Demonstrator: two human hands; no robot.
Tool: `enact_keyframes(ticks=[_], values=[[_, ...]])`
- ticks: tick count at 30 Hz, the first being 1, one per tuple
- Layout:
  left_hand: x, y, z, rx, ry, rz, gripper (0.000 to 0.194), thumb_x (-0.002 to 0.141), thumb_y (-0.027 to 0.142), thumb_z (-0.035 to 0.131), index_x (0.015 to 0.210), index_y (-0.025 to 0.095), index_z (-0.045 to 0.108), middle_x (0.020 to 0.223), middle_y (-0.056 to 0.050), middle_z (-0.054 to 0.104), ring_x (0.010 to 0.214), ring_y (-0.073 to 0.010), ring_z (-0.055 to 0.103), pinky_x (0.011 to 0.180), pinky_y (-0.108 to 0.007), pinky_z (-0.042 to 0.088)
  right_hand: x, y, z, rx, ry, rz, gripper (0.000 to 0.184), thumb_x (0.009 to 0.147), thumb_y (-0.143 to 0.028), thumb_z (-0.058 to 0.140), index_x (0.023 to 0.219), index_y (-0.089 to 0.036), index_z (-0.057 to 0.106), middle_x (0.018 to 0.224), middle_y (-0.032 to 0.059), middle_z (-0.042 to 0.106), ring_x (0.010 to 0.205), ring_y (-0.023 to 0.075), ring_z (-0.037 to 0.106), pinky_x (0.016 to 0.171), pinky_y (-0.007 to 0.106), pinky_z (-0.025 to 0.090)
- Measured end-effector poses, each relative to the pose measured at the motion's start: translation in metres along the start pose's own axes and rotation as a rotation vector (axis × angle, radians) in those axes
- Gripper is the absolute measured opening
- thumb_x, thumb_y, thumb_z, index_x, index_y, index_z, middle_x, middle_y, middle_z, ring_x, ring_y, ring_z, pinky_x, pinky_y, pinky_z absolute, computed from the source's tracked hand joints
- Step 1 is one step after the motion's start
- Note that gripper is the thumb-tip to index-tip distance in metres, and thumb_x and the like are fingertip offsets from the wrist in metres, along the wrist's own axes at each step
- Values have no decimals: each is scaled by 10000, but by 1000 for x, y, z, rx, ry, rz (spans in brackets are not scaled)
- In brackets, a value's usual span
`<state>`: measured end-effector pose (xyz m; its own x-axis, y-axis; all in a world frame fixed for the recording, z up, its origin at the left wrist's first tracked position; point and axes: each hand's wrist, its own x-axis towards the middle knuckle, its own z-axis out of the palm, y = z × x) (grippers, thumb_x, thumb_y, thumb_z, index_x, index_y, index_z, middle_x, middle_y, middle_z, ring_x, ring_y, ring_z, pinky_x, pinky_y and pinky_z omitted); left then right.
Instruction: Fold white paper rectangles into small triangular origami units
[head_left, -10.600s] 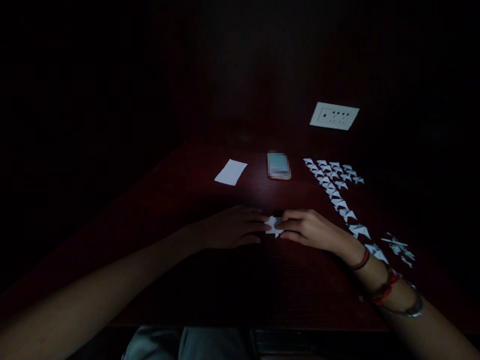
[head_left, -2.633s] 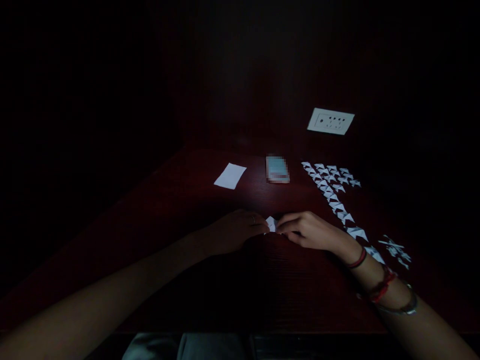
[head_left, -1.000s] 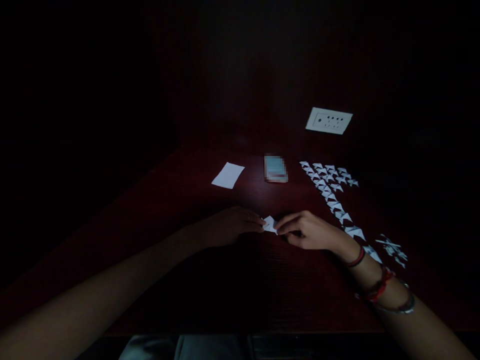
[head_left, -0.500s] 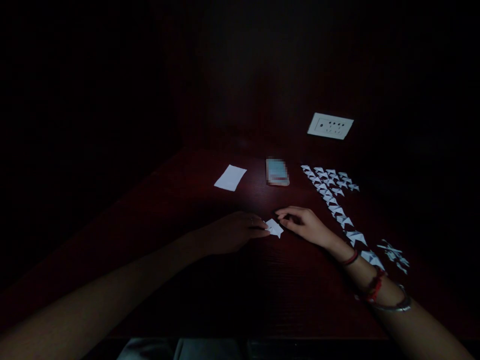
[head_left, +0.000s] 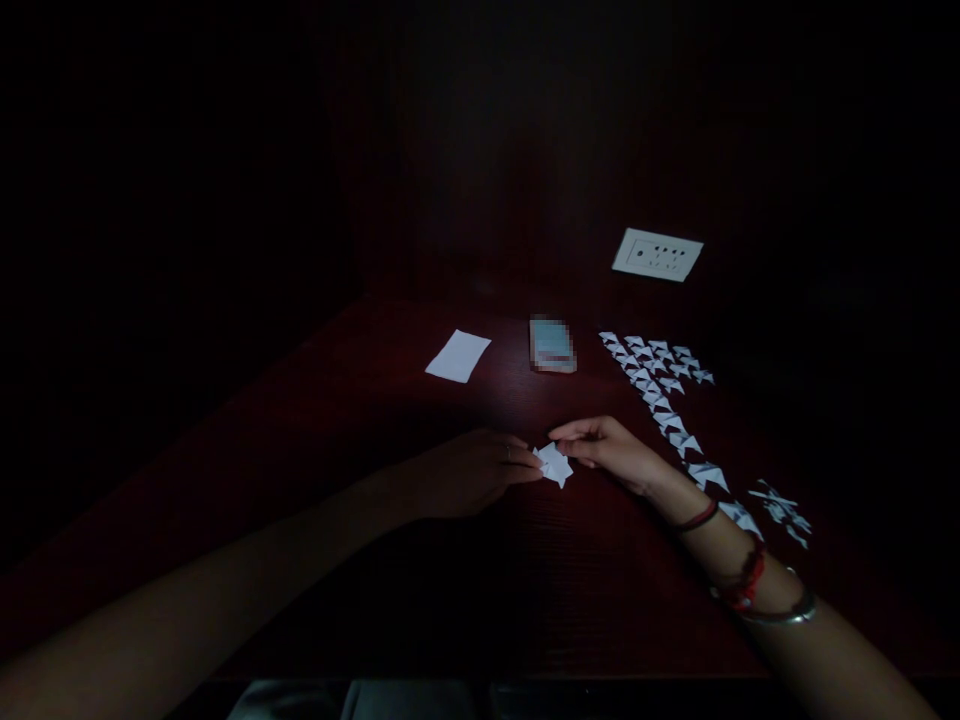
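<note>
A small folded white paper star (head_left: 556,465) lies between my hands near the middle of the table. My left hand (head_left: 484,472), dim in shadow and with a ring on one finger, grips the star's left side. On the upper right edge, my right hand (head_left: 606,445) closes its thumb and fingers on the paper. Bracelets circle the right wrist. Past the right hand runs a row of folded paper pieces (head_left: 654,396) of a similar pointed kind, with more in short rows beside it.
A blank white paper sheet (head_left: 458,356) lies at the back left, with a phone (head_left: 553,345) to its right. Paper scraps (head_left: 782,512) are heaped at the right. A socket plate (head_left: 658,254) is on the dark wall behind the red-brown table (head_left: 450,610).
My right hand has closed its fingers on the paper star, where before they were apart at its edge. The star shows more of its points and sits slightly lower in view.
</note>
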<state>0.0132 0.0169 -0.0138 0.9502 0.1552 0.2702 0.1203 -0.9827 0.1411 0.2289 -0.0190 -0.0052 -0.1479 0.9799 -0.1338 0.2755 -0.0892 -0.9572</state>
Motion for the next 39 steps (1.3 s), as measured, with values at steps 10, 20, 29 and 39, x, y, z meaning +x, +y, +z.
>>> enact_keyframes(ticks=[10,20,29,39], values=[[1,5,2,48,-2,-34,371,806,132,413,1168,213,404,1170,-33,451,1097,-169,365,918,-314,295,3,4,4,-344,-23,-204,153,660,-216,582,773,-121,624,661,17,583,527,72,449,491,197,358],[6,11,1,96,-47,-78,390,797,112,411,1174,211,391,1186,-31,433,1090,-172,366,903,-301,289,-12,-8,6,-645,-52,-515,147,728,-105,486,728,-156,625,761,19,604,665,92,540,612,199,405],[4,10,3,105,-20,-57,397,787,119,421,1171,212,386,1192,-37,421,1090,-178,369,897,-316,302,-14,-6,2,-741,-122,-580,193,738,-86,453,790,-156,624,828,30,620,747,103,574,696,209,431],[3,5,7,52,-39,-59,435,751,111,433,1170,218,389,1236,-1,392,1125,-165,331,928,-322,270,-12,-6,-2,-764,-159,-597,166,718,-71,471,757,-156,608,792,15,608,713,92,558,658,201,417]])
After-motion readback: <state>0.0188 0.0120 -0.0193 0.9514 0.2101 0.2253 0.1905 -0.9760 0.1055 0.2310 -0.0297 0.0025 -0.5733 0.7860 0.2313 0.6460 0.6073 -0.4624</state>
